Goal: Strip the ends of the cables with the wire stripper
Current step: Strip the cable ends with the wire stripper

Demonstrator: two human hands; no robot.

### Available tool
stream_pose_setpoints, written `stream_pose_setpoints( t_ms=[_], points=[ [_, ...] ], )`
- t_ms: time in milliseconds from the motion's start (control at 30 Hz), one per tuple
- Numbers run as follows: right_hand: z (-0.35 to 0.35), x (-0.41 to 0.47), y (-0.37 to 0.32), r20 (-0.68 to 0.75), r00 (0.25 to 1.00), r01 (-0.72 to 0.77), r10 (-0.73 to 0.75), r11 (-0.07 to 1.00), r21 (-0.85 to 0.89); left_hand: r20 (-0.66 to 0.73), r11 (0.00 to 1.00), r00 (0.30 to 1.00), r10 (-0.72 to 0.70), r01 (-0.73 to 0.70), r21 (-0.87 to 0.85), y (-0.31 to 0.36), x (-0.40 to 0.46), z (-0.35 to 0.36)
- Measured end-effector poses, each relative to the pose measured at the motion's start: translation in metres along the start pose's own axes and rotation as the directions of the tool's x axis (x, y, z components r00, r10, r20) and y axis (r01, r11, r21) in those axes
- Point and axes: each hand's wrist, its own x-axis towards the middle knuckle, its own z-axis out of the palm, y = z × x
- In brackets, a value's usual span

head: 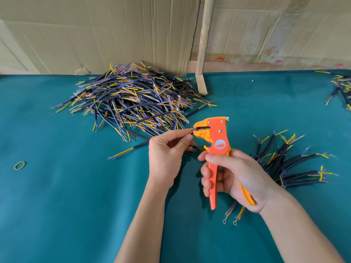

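Note:
My right hand (231, 177) grips the two handles of an orange wire stripper (216, 141), held upright with its jaws pointing left. My left hand (167, 154) pinches a black cable (191, 149) between thumb and forefinger; its thin coloured wire ends sit in the stripper's jaws (197, 130). Most of that cable is hidden behind my left hand. A large heap of black cables (133, 99) with yellow, blue and brown ends lies behind my left hand. A smaller bundle of cables (288, 160) lies to the right of my right hand.
The green table cloth (76, 196) covers the work surface. A yellow-green rubber band (19, 165) lies at the left. Cardboard sheets (95, 35) and a wooden post (204, 44) stand at the back. A few more cables (341, 88) lie at the far right edge.

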Motion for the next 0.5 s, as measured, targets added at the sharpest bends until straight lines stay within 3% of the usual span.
stream_pose_setpoints(
  t_ms=[233, 400, 500],
  points=[
    [0.005, 0.003, 0.003, -0.019, 1.0, 0.01, -0.009, 1.0, 0.022, -0.014, 1.0, 1.0, -0.005, 0.005, -0.003, 0.0, -0.001, 0.001],
    [0.011, 0.009, 0.011, -0.135, 0.99, 0.034, -0.028, 0.999, 0.041, -0.023, 0.999, 0.999, -0.026, 0.027, 0.037, -0.001, -0.001, 0.004],
    [0.009, 0.005, 0.008, -0.103, 0.995, 0.012, -0.007, 0.999, 0.05, -0.013, 0.999, 0.999, -0.036, 0.036, -0.04, 0.002, -0.002, 0.003]
  ],
)
